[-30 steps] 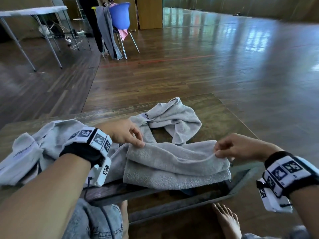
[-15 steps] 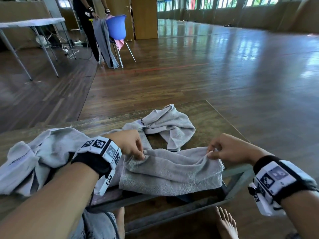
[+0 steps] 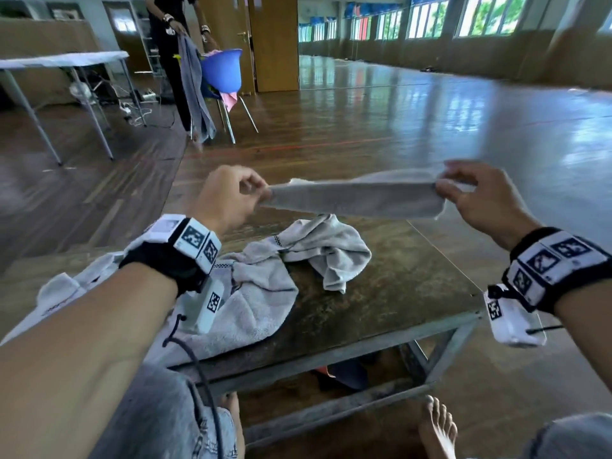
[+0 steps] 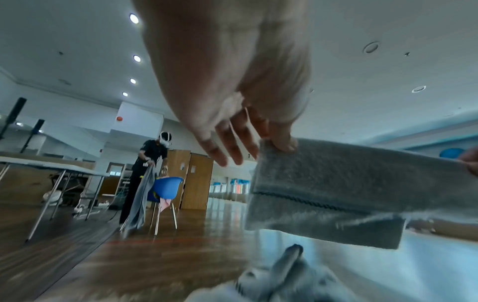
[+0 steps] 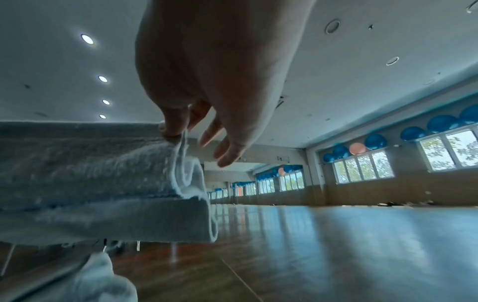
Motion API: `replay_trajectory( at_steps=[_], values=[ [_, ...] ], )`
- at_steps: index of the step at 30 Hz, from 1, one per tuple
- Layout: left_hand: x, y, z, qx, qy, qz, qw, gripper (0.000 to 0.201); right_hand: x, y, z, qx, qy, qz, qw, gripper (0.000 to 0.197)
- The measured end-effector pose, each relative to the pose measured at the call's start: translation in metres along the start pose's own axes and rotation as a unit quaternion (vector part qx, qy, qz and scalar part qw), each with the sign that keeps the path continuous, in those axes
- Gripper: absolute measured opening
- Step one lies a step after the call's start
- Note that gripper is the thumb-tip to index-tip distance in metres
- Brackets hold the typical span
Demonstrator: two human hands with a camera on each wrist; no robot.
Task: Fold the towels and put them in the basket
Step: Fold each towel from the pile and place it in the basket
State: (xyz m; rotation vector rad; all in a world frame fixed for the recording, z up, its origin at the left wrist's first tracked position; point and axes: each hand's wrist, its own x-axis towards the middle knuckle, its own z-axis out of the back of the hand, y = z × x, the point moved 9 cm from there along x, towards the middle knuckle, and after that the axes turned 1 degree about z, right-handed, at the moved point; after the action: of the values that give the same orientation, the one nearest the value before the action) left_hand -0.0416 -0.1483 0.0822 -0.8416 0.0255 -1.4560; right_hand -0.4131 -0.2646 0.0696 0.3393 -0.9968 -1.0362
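Observation:
A grey folded towel [image 3: 357, 198] hangs stretched in the air above the low wooden table [image 3: 397, 293]. My left hand [image 3: 261, 193] pinches its left end, thumb and forefinger on the upper corner [image 4: 282, 145]. My right hand [image 3: 440, 190] pinches the right end [image 5: 173, 134], where the folded layers show. The towel [image 4: 349, 183] carries a dark stitched stripe. A crumpled grey towel [image 3: 328, 250] lies on the table under the held one, and another [image 3: 251, 299] lies at the left below my left forearm. No basket is in view.
The table's metal frame [image 3: 440, 352] runs along the near edge, with my bare foot [image 3: 437, 425] below it. Far left, a person [image 3: 172, 44] holds a grey cloth beside a blue chair [image 3: 222, 74] and a white folding table [image 3: 66, 59]. Open wooden floor lies to the right.
Both hands have lifted the folded towel off the table's near edge and stretched it out in the air. The view has tilted up toward the room.

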Motion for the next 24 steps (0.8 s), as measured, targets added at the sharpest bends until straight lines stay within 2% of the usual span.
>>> replay_trajectory(
  at_steps=[2,4,7,12,15,17,19,20,24],
  values=[
    [-0.018,0.006,-0.021,0.002,0.073,0.005,0.997,0.002,-0.022,-0.021,-0.010,0.002,0.055,-0.031,0.998,0.011],
    [-0.038,0.015,-0.046,0.008,0.155,0.015,0.988,0.007,-0.048,-0.041,-0.029,-0.023,0.151,-0.041,0.987,0.019],
    [-0.069,0.035,-0.082,0.013,0.290,0.055,0.955,0.009,-0.086,-0.063,-0.053,-0.041,0.268,-0.041,0.962,0.024],
    [-0.093,0.047,-0.104,-0.019,0.384,0.098,0.918,0.009,-0.124,-0.083,-0.066,0.001,0.390,-0.122,0.912,0.013],
    [-0.104,0.045,-0.114,-0.046,0.478,0.118,0.869,0.011,-0.135,-0.092,-0.064,0.031,0.451,-0.204,0.868,0.009],
    [-0.109,0.046,-0.120,-0.062,0.525,0.135,0.838,0.017,-0.138,-0.093,-0.063,0.028,0.479,-0.207,0.853,0.014],
    [-0.105,0.048,-0.127,-0.058,0.531,0.135,0.835,0.019,-0.132,-0.097,-0.062,0.033,0.456,-0.199,0.867,0.014],
    [-0.098,0.050,-0.131,-0.048,0.512,0.129,0.848,0.019,-0.127,-0.101,-0.062,0.029,0.426,-0.192,0.884,0.013],
    [-0.052,0.058,-0.138,-0.036,0.326,0.116,0.938,0.017,-0.101,-0.121,-0.068,0.010,0.294,-0.172,0.940,0.009]
  ],
)
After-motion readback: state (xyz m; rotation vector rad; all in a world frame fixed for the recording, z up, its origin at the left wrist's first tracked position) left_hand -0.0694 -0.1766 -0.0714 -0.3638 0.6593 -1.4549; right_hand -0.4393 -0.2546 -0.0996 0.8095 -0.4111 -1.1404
